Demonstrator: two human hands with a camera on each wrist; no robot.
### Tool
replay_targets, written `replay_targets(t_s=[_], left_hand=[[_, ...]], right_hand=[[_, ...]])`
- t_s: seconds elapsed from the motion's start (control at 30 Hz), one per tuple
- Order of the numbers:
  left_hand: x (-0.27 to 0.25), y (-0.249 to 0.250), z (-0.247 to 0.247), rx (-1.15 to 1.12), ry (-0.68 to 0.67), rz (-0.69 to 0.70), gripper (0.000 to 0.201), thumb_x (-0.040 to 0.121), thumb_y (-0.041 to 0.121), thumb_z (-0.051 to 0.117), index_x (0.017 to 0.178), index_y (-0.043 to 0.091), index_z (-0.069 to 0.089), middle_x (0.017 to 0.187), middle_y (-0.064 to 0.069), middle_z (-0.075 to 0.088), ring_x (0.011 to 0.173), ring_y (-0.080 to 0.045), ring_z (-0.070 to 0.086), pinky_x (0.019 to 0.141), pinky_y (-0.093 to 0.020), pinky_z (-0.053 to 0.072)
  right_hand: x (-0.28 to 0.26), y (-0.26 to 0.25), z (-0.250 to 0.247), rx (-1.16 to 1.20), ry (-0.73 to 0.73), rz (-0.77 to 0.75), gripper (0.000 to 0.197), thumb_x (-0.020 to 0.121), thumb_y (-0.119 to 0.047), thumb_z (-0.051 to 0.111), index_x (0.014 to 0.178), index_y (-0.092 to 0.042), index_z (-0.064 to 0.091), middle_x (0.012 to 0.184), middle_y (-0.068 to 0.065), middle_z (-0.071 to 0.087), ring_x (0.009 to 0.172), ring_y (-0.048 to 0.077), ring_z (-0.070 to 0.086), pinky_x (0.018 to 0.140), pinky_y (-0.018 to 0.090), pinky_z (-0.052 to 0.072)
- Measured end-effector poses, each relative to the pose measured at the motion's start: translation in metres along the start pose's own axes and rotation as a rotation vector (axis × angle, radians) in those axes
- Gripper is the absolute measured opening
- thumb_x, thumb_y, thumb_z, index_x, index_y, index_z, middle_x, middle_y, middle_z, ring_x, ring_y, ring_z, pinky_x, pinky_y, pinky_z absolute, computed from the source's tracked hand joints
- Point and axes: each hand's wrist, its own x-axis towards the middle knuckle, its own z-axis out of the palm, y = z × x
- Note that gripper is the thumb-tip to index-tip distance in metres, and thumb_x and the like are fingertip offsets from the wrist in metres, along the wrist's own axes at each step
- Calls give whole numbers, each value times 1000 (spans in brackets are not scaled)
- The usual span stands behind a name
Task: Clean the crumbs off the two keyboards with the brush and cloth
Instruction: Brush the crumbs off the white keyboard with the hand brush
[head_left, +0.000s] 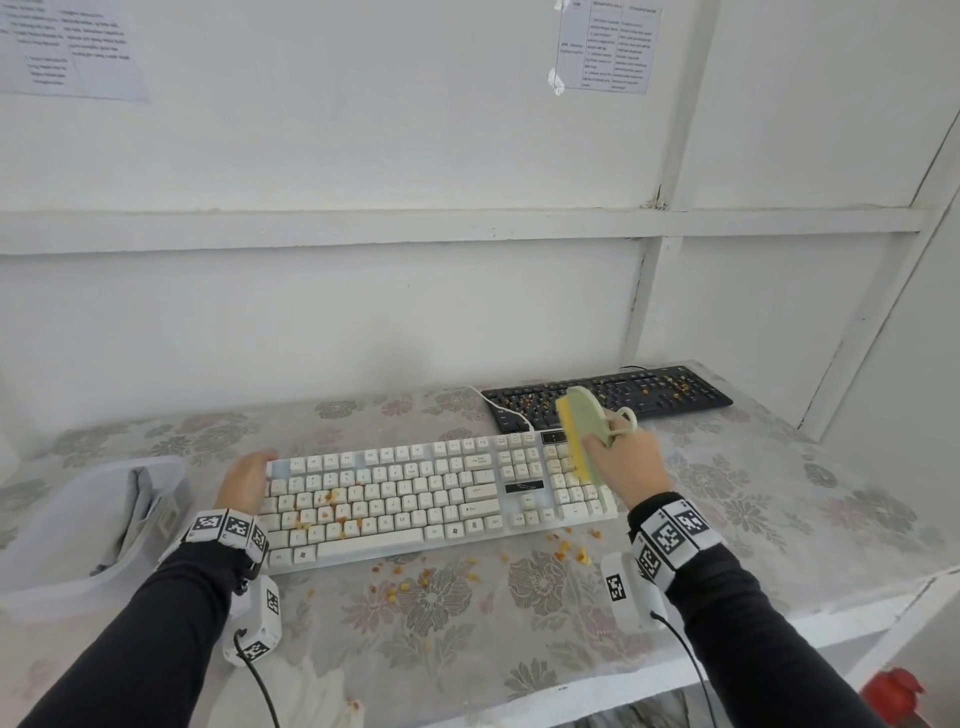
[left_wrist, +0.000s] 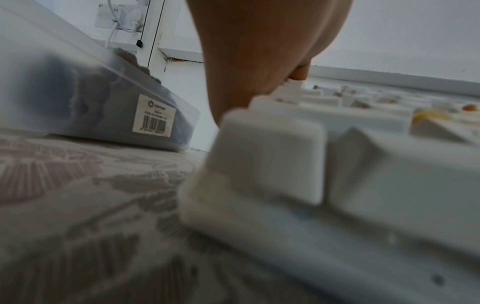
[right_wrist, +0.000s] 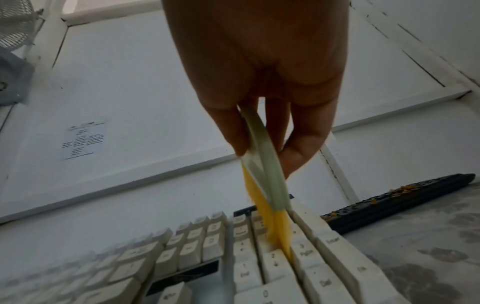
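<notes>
A white keyboard (head_left: 415, 493) lies across the middle of the table, with orange crumbs (head_left: 327, 512) on its left keys and more crumbs (head_left: 569, 551) scattered on the tablecloth in front. My right hand (head_left: 621, 462) grips a pale green brush (head_left: 587, 415) whose yellow bristles (right_wrist: 275, 224) press into the number pad. My left hand (head_left: 247, 480) holds the keyboard's left end (left_wrist: 259, 156), thumb on the top corner. A black keyboard (head_left: 608, 397) covered in crumbs sits behind to the right. A grey cloth (head_left: 137, 512) lies in the tub at left.
A translucent plastic tub (head_left: 62, 540) stands at the table's left, close to my left hand. The floral tablecloth (head_left: 779, 499) reaches the table's right edge. The white wall runs just behind both keyboards. A red object (head_left: 893, 691) sits below the table at right.
</notes>
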Motion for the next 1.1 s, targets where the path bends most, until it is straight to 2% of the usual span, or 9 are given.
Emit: replay_targets(t_s=[0.13, 0.27, 0.37, 0.47, 0.6, 0.7, 0.8, 0.97, 1.1], left_hand=[[-1, 0, 0, 6, 5, 0, 39, 97, 11, 37, 129, -11, 46, 135, -30, 45, 126, -41, 42, 101, -39, 35], [-2, 0, 2, 5, 13, 21, 39, 98, 9, 36, 129, -11, 46, 136, -30, 44, 127, -41, 41, 101, -38, 34], [-3, 1, 2, -9, 21, 26, 38, 98, 9, 36, 128, -12, 46, 135, -32, 44, 126, -41, 41, 101, -38, 34], [-2, 1, 3, -28, 18, 12, 39, 98, 9, 36, 128, -12, 46, 135, -31, 44, 126, -41, 41, 101, -39, 35], [0, -2, 3, -69, 21, -10, 39, 98, 13, 35, 125, -9, 51, 131, -30, 49, 123, -40, 45, 106, -42, 32], [-2, -1, 2, -98, 6, -27, 40, 97, 18, 34, 123, -4, 55, 132, -27, 51, 123, -38, 46, 109, -45, 30], [-2, -1, 3, -90, 0, -36, 40, 97, 19, 34, 124, -2, 55, 133, -25, 51, 124, -37, 45, 109, -46, 30], [-4, 2, 3, -52, 3, -30, 38, 98, 9, 36, 128, -11, 47, 135, -30, 44, 128, -41, 40, 105, -41, 32], [-6, 2, 2, -54, -12, -18, 40, 97, 14, 34, 127, -6, 51, 134, -28, 48, 125, -39, 43, 109, -43, 31]], right_hand=[[1, 8, -3, -49, -136, 110, 33, 87, -13, 50, 117, -1, 54, 67, 4, 52, 61, 16, 53, 50, 20, 43], [-4, 15, -16, 0, -260, 224, 16, 85, -11, 54, 98, -1, 53, 94, 17, 62, 82, 28, 62, 76, 38, 58], [2, 15, -19, 77, -128, 172, 20, 87, -12, 51, 103, 1, 54, 78, 9, 58, 71, 23, 59, 65, 32, 56], [1, 10, -13, 170, 28, 67, 26, 91, -14, 49, 113, -3, 55, 65, 0, 50, 54, 12, 48, 46, 18, 39], [5, 13, -4, 111, -78, 119, 28, 89, -14, 50, 114, -2, 55, 72, 6, 55, 63, 20, 54, 58, 28, 50], [4, 13, -12, 71, -185, 234, 14, 87, -13, 52, 95, -2, 52, 76, 9, 56, 74, 24, 58, 73, 37, 57], [4, 12, -19, 125, -214, 281, 9, 87, -11, 51, 94, -5, 47, 76, 8, 54, 67, 20, 56, 58, 30, 54], [7, 7, -9, 190, 0, 78, 34, 91, -15, 49, 122, -3, 52, 77, 7, 57, 56, 10, 50, 42, 15, 40], [5, 9, -2, 87, -114, 93, 24, 90, -16, 50, 106, 1, 57, 79, 9, 60, 64, 18, 58, 57, 25, 52]])
